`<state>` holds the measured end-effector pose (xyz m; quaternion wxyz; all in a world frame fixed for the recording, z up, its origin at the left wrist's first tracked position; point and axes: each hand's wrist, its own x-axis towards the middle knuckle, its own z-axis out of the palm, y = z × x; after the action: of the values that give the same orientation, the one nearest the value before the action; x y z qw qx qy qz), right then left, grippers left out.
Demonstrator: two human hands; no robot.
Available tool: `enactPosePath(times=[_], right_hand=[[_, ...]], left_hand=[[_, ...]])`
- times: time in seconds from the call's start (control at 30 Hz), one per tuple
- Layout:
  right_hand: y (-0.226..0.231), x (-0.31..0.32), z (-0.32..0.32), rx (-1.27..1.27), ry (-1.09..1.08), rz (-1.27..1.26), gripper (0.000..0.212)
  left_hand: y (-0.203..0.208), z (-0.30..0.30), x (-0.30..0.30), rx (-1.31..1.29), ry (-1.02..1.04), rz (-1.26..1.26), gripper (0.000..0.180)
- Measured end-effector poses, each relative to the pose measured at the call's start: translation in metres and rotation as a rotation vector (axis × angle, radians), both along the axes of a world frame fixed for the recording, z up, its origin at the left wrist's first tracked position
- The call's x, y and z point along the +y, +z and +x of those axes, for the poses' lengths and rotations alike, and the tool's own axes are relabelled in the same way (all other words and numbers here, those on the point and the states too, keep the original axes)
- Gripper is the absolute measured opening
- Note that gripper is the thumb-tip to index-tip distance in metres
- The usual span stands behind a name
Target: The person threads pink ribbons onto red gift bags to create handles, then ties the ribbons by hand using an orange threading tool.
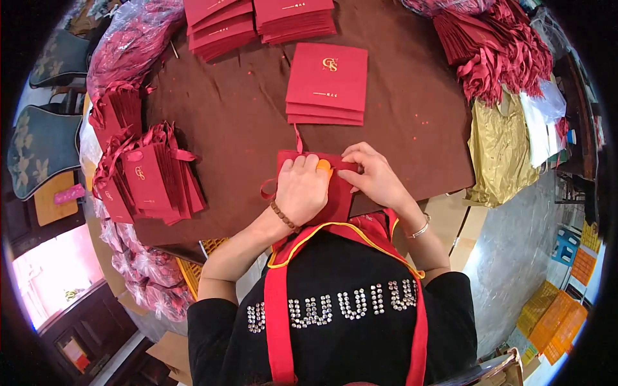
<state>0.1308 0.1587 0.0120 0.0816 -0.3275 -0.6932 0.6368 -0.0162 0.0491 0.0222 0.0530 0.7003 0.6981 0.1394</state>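
Observation:
A dark red paper gift bag (339,204) lies at the table's near edge, right in front of me. My left hand (304,188) is closed on its upper left part, knuckles up, with an orange band (324,166) around one finger. Thumb and fingers of my right hand (373,175) pinch at the bag's upper right edge; what lies between the fingertips is partly hidden. A red ribbon loop (268,189) sticks out left of my left hand. Just beyond lies a small stack of flat red bags (327,83) with gold print, a ribbon end (298,138) trailing from it.
Brown cloth (412,148) covers the table. Tall bag stacks (222,29) stand at the far side. Bags with ribbon handles (151,177) crowd the left, more bundles (492,48) the far right. A gold plastic bag (502,151) hangs over the right edge. Orange crates (559,328) stand on the floor.

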Motion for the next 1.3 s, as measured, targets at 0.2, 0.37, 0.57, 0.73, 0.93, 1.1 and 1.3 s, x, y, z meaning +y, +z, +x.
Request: enactPosePath(times=[0.2, 0.37, 0.57, 0.73, 0.93, 1.1, 1.3], right_hand=[[-0.011, 0.003, 0.002, 0.017, 0.033, 0.108, 0.019], [-0.010, 0.005, 0.000, 0.075, 0.039, 0.153, 0.015], [-0.014, 0.000, 0.004, 0.161, 0.045, 0.384, 0.013], [-0.006, -0.004, 0.002, 0.092, 0.061, 0.258, 0.017], [0.002, -0.006, 0.004, 0.103, 0.097, 0.241, 0.015], [0.009, -0.010, 0.005, 0.110, 0.092, 0.183, 0.016], [0.001, -0.010, 0.002, 0.172, 0.119, 0.309, 0.014]], left_hand=[[0.006, 0.000, 0.009, -0.042, 0.011, -0.041, 0.011], [0.007, 0.006, 0.017, -0.038, 0.059, -0.039, 0.011], [-0.002, 0.003, 0.009, -0.030, 0.020, -0.042, 0.008], [0.012, -0.009, 0.010, 0.151, -0.115, -0.074, 0.009], [0.019, -0.017, 0.012, 0.161, -0.189, -0.032, 0.012], [0.016, -0.024, 0.009, -0.109, -0.142, 0.162, 0.020], [0.007, -0.035, 0.012, -0.156, -0.211, 0.187, 0.021]])
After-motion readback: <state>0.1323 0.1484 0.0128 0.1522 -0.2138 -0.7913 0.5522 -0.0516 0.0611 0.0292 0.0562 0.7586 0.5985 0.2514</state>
